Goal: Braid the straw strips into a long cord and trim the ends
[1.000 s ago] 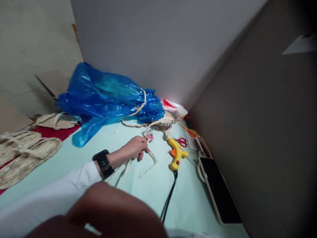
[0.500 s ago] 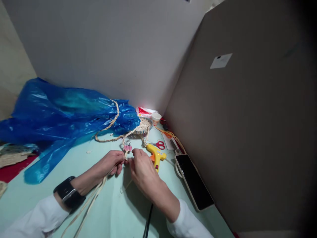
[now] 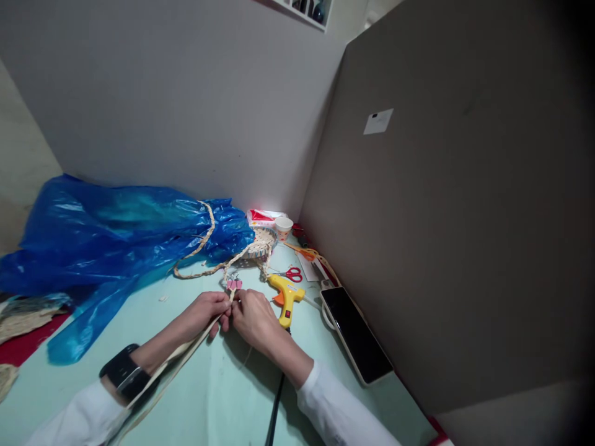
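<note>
Pale straw-like strands (image 3: 188, 354) run from my hands down along my left forearm. My left hand (image 3: 207, 311) pinches them just below a pink binder clip (image 3: 234, 284). Close against it, my right hand (image 3: 255, 316) has its fingers closed on the strands at the same spot; the fingertips are partly hidden. Beyond the clip, a braided cord (image 3: 211, 270) of the same material loops back over a blue plastic bag (image 3: 139, 229). A yellow glue gun (image 3: 286, 297) lies just right of my right hand.
Red-handled scissors (image 3: 292, 274) lie behind the glue gun. A phone (image 3: 356, 334) rests at the table's right edge by the partition. A round woven basket (image 3: 260, 241) and a paper cup (image 3: 283, 227) stand at the back. The glue gun's black cable (image 3: 276, 409) runs toward me.
My right hand, blurred near the camera at first, has come forward to join my left at the strands below the clip. The view has swung right.
</note>
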Available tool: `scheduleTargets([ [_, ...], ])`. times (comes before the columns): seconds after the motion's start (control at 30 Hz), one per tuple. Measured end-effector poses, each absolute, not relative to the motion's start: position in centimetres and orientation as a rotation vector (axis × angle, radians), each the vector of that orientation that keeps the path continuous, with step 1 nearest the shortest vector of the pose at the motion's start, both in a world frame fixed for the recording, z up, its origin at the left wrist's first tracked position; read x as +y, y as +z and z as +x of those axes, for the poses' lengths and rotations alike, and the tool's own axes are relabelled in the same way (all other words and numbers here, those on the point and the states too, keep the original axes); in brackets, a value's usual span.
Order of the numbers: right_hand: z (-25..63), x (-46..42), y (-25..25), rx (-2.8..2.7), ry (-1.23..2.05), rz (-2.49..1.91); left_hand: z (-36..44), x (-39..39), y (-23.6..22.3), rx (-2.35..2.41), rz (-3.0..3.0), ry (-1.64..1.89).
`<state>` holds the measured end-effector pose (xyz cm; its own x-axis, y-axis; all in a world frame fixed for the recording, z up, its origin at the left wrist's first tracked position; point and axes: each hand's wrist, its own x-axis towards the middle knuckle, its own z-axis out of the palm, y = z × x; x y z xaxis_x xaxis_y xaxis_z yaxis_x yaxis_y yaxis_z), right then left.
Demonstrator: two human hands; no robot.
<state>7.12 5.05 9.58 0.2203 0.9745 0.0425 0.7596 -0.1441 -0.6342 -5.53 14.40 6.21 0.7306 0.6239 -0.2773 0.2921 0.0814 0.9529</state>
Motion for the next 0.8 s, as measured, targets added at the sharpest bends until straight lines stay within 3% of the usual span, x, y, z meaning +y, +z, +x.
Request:
scheduleTargets([
  [0.4,7.0,4.9,8.9,-1.335,0.57,-1.872,-6.0,11.9,8.1,1.064,2.119,0.509],
  [0.8,7.1,5.0,8.8,-1.276,0.597,-1.879,-6.2,12.3,8.2,1.054,2.254,0.397],
])
